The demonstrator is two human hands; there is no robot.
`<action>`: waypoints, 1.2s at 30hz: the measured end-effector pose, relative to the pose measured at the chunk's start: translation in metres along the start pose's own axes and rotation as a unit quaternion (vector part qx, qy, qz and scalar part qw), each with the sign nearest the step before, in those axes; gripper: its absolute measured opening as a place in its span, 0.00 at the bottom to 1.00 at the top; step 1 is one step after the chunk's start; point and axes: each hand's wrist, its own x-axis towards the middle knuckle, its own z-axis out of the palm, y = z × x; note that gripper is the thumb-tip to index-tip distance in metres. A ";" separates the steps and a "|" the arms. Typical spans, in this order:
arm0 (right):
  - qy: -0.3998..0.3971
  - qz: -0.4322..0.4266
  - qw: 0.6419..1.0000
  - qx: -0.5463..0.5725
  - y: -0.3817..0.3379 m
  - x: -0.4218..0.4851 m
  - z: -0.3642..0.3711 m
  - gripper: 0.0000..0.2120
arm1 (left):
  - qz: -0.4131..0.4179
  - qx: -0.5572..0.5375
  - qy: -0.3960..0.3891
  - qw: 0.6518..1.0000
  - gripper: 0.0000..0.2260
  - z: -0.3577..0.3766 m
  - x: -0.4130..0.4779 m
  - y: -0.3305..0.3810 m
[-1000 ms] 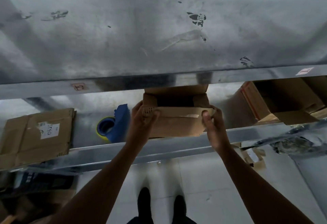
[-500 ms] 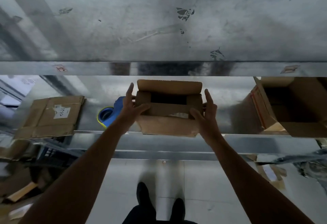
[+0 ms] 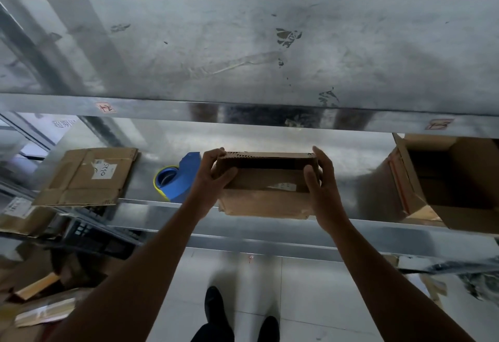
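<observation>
A small brown cardboard box sits on the lower metal shelf, its near bottom edge over the shelf's front lip. My left hand grips its left side, thumb across the front flap and fingers curled over the far flap. My right hand grips the right side the same way. The far flap is folded down toward the near one, leaving only a dark slit of the opening.
A blue tape dispenser with a yellow roll lies just left of the box. A flattened labelled carton is further left. A large open carton stands at the right. The upper shelf overhangs. My shoes stand on the tiled floor below.
The far flap, standing up before, is now folded down over the opening. Both hands have shifted from the near flap to the box's sides and top edges.
</observation>
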 end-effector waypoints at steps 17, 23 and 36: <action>0.026 0.010 0.998 -0.048 0.030 0.002 0.053 0.06 | -0.031 0.117 0.107 0.987 0.07 -0.013 0.015 -0.032; 0.017 -0.004 0.992 -0.128 0.025 0.009 0.044 0.05 | -0.019 0.153 0.101 0.983 0.05 -0.004 0.023 -0.038; -0.153 -0.123 0.818 -0.541 0.014 0.029 0.056 0.37 | -0.017 0.141 0.091 0.986 0.07 -0.012 0.029 -0.037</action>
